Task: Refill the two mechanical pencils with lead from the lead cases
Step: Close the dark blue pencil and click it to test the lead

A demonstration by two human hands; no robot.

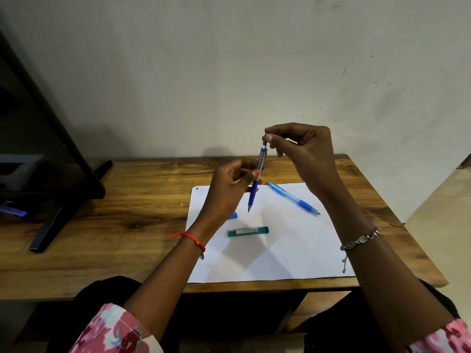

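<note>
My left hand (233,186) grips a blue mechanical pencil (257,179) by its barrel and holds it nearly upright, tip down, above the white paper (280,250). My right hand (303,149) pinches the small cap at the pencil's top end. A second, light-blue mechanical pencil (293,197) lies on the paper to the right. A green lead case (248,231) lies flat on the paper below the held pencil. A small blue piece (233,215), perhaps another lead case, shows beside my left wrist, mostly hidden.
The paper lies on a wooden table (127,212) against a pale wall. A black monitor stand (58,200) occupies the table's left part. The table's right edge drops off near my right forearm.
</note>
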